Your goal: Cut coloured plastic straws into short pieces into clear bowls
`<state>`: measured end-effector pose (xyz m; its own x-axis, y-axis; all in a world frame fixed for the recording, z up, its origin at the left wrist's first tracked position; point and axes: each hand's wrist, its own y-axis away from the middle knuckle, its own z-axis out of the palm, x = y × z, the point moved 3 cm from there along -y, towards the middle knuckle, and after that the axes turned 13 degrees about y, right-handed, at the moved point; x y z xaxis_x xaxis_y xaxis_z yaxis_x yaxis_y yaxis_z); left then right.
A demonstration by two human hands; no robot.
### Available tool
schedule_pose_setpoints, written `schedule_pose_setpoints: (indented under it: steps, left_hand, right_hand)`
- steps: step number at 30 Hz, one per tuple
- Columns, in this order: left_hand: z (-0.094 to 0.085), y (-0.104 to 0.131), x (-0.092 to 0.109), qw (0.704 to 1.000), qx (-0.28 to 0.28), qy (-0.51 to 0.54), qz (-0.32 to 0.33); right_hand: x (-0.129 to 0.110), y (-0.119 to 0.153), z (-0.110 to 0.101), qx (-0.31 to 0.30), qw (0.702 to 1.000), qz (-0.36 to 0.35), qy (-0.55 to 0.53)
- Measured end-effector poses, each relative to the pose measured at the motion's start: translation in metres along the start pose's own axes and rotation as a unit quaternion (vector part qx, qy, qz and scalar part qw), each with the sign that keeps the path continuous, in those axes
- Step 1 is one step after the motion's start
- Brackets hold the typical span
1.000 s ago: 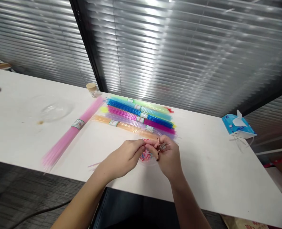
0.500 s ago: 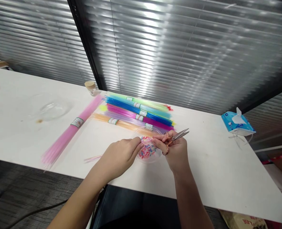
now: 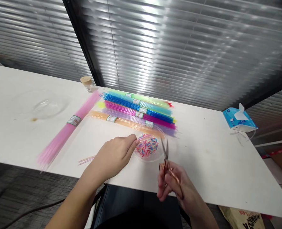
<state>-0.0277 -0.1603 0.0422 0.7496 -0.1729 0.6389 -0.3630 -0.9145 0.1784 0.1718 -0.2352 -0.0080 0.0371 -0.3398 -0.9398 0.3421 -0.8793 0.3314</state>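
Note:
My left hand [image 3: 115,154] is closed around a few thin straws [image 3: 144,138], pink and clear. Their front ends point over a clear round bowl [image 3: 161,155], while the tail ends stick out past my wrist on the left. Short cut pieces [image 3: 147,148] in red, blue, white and other colours lie in the bowl. In my right hand [image 3: 175,183], to the right of and below the bowl, are rose-gold-handled scissors [image 3: 166,153]. Their blades are parted and point away from me, apart from the straws.
Several banded straw bundles [image 3: 136,109] lie behind the bowl, with a pink bundle [image 3: 62,136] at left. A cork-topped jar [image 3: 87,83] stands at the back, clear plastic [image 3: 47,106] sits far left, and a blue tissue pack [image 3: 239,120] is at right.
My right hand has moved down from the straws, and the scissors have swung from pointing right to pointing away, held by their handles. My left hand keeps the straws over the bowl.

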Motion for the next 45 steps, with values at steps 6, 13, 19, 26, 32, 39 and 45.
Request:
schedule_pose_setpoints:
  steps: [6, 13, 19, 26, 32, 39, 45]
  left_hand:
    - [0.001, 0.001, 0.003, 0.999, -0.025, 0.042, 0.010]
    - [0.005, -0.001, 0.001, 0.999, -0.022, 0.029, -0.008]
    - [0.011, 0.001, 0.000, 0.999, -0.042, 0.024, -0.012]
    - [0.012, -0.002, -0.002, 0.999, -0.047, 0.020, -0.018]
    - [0.013, -0.004, -0.002, 0.999, -0.049, 0.007, -0.006]
    - [0.014, -0.003, -0.001, 0.999, -0.052, -0.011, -0.009]
    - [0.014, -0.002, 0.001, 0.998, -0.058, -0.008, 0.001]
  right_hand:
    - [0.023, 0.010, 0.016, -0.032, 0.995, 0.080, -0.042]
    - [0.023, 0.003, 0.026, 0.009, 0.995, 0.083, -0.062]
    - [0.026, -0.004, 0.027, 0.064, 0.991, 0.097, -0.067]
    - [0.034, -0.007, 0.022, 0.133, 0.988, 0.079, -0.021]
    - [0.030, -0.006, 0.023, 0.151, 0.986, 0.051, -0.038]
    - [0.028, 0.000, 0.021, 0.113, 0.992, 0.047, 0.001]
    - [0.027, 0.001, 0.025, 0.081, 0.996, 0.015, -0.015]
